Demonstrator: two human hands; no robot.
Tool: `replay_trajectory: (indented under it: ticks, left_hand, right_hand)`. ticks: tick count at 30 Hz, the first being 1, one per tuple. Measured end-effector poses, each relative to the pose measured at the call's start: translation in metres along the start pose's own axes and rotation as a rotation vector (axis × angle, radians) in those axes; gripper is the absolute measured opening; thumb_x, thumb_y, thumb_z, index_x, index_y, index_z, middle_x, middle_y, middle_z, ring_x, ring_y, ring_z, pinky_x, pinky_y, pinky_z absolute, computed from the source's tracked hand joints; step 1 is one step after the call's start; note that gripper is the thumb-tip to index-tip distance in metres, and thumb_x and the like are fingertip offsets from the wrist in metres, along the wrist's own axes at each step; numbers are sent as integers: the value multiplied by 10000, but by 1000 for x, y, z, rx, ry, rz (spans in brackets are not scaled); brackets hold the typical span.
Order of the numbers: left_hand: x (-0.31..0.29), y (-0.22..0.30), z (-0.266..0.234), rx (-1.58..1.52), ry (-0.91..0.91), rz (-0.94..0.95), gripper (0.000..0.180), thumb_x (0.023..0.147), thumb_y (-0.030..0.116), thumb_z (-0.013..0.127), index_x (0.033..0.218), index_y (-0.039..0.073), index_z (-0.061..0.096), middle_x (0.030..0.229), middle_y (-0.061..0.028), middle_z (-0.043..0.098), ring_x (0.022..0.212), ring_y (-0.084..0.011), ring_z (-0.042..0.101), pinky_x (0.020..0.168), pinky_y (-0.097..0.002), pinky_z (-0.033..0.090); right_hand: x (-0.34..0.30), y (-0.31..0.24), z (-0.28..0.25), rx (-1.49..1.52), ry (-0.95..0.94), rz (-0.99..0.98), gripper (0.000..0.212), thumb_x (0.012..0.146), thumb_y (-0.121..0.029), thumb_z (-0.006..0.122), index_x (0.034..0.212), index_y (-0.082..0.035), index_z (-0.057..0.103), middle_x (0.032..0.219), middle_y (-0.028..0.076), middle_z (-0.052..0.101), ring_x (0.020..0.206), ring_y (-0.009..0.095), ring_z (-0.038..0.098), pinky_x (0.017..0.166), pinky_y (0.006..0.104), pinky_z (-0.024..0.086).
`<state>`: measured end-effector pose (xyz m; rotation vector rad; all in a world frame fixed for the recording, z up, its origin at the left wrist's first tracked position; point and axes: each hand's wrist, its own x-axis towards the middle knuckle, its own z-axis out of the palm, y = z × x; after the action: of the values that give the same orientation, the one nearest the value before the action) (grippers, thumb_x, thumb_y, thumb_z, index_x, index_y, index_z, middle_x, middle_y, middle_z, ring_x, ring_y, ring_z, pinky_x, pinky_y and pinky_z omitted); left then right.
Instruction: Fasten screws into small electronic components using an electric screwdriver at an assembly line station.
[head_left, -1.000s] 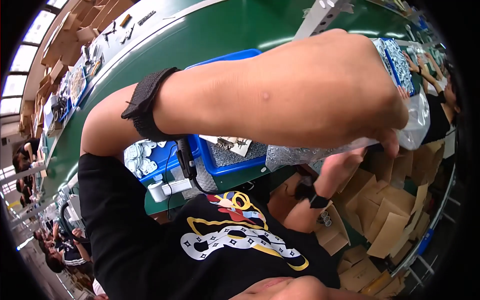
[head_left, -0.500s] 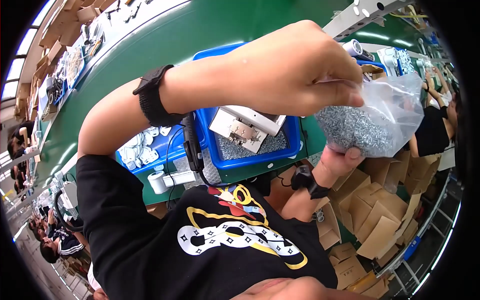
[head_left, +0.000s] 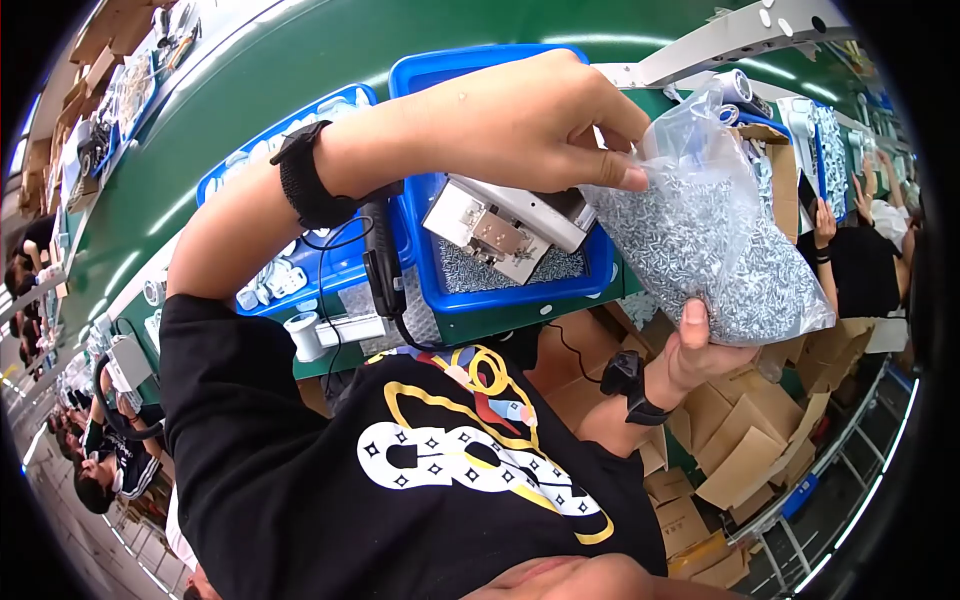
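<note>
A clear plastic bag full of small silvery screws (head_left: 715, 240) hangs tilted at the right of the bench. My left hand (head_left: 565, 125), reaching across from the left, pinches the bag's upper left edge between thumb and fingers. From below, my right hand (head_left: 700, 350) cups the bag's bottom, its thumb pressed on the plastic. Left of the bag, a blue tray (head_left: 490, 300) holds a layer of loose screws. Standing in that tray is a white and metal screw-feeding device (head_left: 495, 235), partly hidden by my left forearm. A black-handled corded tool (head_left: 383, 270) stands beside the tray.
Another blue tray (head_left: 340, 290) with white plastic parts lies to the left. A white cylindrical part (head_left: 305, 335) rests at the bench's near edge. Open cardboard boxes (head_left: 745, 440) crowd the lower right. A grey metal beam (head_left: 740, 45) crosses the upper right; a co-worker's hand (head_left: 823, 225) is beyond.
The bag has tipped and spread out, its neck now up and its bulk lower right. My left hand has moved left along it; my right hand has shifted slightly down and right.
</note>
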<state>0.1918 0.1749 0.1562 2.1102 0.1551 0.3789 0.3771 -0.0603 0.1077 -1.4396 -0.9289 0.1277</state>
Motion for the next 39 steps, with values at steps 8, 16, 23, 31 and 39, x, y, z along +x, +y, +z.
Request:
replay_trajectory:
  ticks: [8, 16, 23, 31, 39]
  left_hand:
    - [-9, -20, 1, -133, -44, 3, 468, 947, 360, 702, 1194, -33, 646, 1029, -178, 715, 959, -239, 715, 893, -347, 561]
    - [-13, -35, 9, -250, 26, 15, 563, 914, 403, 735, 1284, -7, 629, 1056, -161, 724, 971, -233, 719, 901, -366, 580]
    - [-17, -28, 6, -221, 123, 65, 569, 878, 422, 763, 1280, 34, 653, 1032, -147, 732, 927, -225, 727, 863, -365, 595]
    - [-11, -29, 7, -171, 170, 41, 551, 871, 444, 760, 1264, 68, 680, 980, -141, 738, 895, -222, 731, 791, -354, 607]
    - [-8, -31, 9, -148, 156, 45, 579, 867, 469, 756, 1276, 68, 675, 951, -145, 738, 859, -221, 730, 767, -347, 596]
  right_hand:
    - [18, -25, 3, -52, -50, -137, 842, 648, -131, 789, 1366, 133, 439, 1314, 242, 555, 1190, 361, 585, 1045, 478, 463]
    - [31, -38, 0, -144, -186, -229, 676, 665, -122, 786, 1253, 81, 521, 1304, 245, 525, 1157, 379, 590, 1006, 477, 495]
    - [42, -36, 3, -140, -185, -355, 575, 692, -140, 781, 1193, 30, 558, 1294, 244, 505, 1134, 396, 589, 958, 484, 540]
    - [46, -26, 7, -181, -143, -403, 539, 702, -127, 775, 1174, 19, 561, 1291, 263, 516, 1127, 405, 593, 954, 498, 545]
    - [43, -17, 9, -169, -104, -351, 511, 702, -82, 746, 1167, 25, 564, 1191, 234, 581, 1114, 372, 604, 972, 484, 533]
